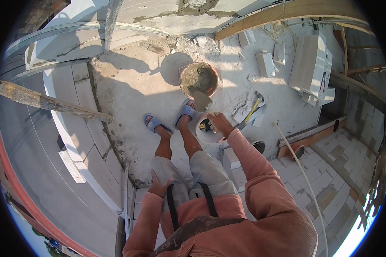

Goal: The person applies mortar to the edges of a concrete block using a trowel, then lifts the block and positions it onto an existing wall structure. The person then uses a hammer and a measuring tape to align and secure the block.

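Note:
My right hand (221, 124) is closed around the handle of a trowel, beside and partly over the rim of a white bucket (202, 138). The trowel's grey, mortar-coated blade (203, 101) points at the near edge of an orange-red bucket (218, 82). Wet grey mortar (197, 76) lies in that bucket. Small dark and yellowish items, too unclear to name, show inside the white bucket. My left hand (160, 185) rests on my left thigh with its fingers apart, holding nothing.
To the right lie a yellow-handled hammer (254, 108) and block offcuts. White blocks (266, 64) and a larger block stack (306, 62) stand farther right. A wooden prop (51, 101) slants over the low block wall (92, 124) at left. A pale hose (302, 169) crosses the right side.

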`<state>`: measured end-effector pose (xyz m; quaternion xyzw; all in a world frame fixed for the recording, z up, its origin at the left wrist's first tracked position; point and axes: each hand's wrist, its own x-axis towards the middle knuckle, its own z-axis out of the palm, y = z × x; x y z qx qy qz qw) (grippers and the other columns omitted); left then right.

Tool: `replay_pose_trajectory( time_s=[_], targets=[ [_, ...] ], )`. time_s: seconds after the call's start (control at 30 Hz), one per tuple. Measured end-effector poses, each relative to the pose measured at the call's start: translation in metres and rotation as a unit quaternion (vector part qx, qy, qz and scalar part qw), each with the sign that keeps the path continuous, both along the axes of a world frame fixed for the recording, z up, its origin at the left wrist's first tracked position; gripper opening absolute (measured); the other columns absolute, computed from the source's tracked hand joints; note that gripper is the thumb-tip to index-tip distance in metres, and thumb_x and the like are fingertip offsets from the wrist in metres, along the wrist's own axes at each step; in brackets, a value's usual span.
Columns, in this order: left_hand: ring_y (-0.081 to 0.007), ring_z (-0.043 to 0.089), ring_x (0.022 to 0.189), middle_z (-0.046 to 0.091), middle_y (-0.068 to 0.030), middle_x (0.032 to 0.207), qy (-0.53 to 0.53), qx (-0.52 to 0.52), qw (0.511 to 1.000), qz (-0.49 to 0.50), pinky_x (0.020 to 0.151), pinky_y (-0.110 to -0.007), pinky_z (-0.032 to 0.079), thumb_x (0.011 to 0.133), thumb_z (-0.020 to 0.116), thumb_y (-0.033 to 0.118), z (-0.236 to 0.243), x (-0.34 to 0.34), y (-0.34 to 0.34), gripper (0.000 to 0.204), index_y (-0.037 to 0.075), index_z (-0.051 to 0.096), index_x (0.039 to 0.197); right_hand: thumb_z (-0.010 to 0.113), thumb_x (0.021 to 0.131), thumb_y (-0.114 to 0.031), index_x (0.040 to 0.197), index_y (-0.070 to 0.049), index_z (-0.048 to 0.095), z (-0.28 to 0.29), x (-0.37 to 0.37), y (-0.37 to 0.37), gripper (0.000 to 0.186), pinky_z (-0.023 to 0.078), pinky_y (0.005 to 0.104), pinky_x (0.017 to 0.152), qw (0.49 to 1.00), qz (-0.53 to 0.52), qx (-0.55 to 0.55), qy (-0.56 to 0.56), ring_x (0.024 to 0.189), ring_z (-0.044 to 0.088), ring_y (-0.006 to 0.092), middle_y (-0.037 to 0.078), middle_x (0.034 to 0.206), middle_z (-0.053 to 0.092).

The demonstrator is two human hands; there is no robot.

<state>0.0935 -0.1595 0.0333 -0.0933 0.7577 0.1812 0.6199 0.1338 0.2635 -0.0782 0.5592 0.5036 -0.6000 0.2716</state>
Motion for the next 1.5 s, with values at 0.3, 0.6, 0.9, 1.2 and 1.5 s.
replay_pose_trajectory(
  time_s=[0.3, 0.6, 0.9, 1.2, 1.5],
  targets=[
    [-0.0565, 0.037, 0.138, 0.032, -0.0428, 0.149, -0.042, -0.052, 0.962, -0.265, 0.115, -0.05, 0.036, 0.078, 0.069, 0.071, 0.048, -0.05, 0.023, 0.12, 0.008, 0.011, 0.162, 0.064, 0.097, -0.044, 0.106, -0.006, 0.058, -0.031, -0.036, -0.03, 0.039, 0.045, 0.0291, 0.044, 0.97, -0.242, -0.019, -0.007, 0.054, 0.055, 0.0143, 0.005, 0.079, 0.061],
    [-0.0527, 0.04, 0.138, 0.035, -0.0374, 0.151, -0.05, 0.02, 0.952, -0.302, 0.114, -0.05, 0.036, 0.09, 0.059, 0.066, 0.064, -0.137, -0.028, 0.099, 0.008, 0.02, 0.16, 0.066, 0.095, -0.047, 0.109, -0.01, 0.06, -0.026, -0.044, -0.09, 0.04, 0.05, 0.0317, 0.054, 0.81, -0.558, -0.1, 0.153, 0.061, 0.056, 0.0159, 0.006, 0.091, 0.063],
    [-0.0569, 0.045, 0.131, 0.04, -0.0343, 0.148, -0.037, -0.015, 0.89, -0.455, 0.111, -0.055, 0.038, 0.09, 0.055, 0.069, 0.066, -0.149, -0.029, 0.094, 0.015, 0.023, 0.16, 0.059, 0.102, -0.04, 0.113, -0.012, 0.054, 0.032, -0.151, -0.096, 0.031, 0.046, 0.0296, 0.049, 0.766, -0.597, -0.019, 0.238, 0.059, 0.054, 0.0149, 0.005, 0.086, 0.055],
    [-0.0575, 0.046, 0.129, 0.04, -0.0348, 0.147, -0.036, -0.02, 0.899, -0.436, 0.111, -0.056, 0.038, 0.091, 0.055, 0.065, 0.042, -0.158, -0.053, 0.092, 0.017, 0.02, 0.161, 0.048, 0.104, -0.048, 0.109, -0.009, 0.053, 0.001, -0.285, 0.001, 0.04, 0.045, 0.0285, 0.049, 0.457, -0.704, -0.255, 0.48, 0.059, 0.05, 0.0147, 0.004, 0.081, 0.053],
    [-0.057, 0.046, 0.13, 0.039, -0.0348, 0.148, -0.046, -0.027, 0.901, -0.43, 0.112, -0.055, 0.037, 0.091, 0.056, 0.065, 0.043, -0.168, -0.048, 0.092, 0.018, 0.019, 0.161, 0.046, 0.103, -0.051, 0.114, -0.006, 0.053, 0.039, -0.331, 0.011, 0.047, 0.042, 0.0279, 0.046, 0.436, -0.669, -0.254, 0.546, 0.053, 0.046, 0.0142, 0.006, 0.076, 0.052]
  ],
)
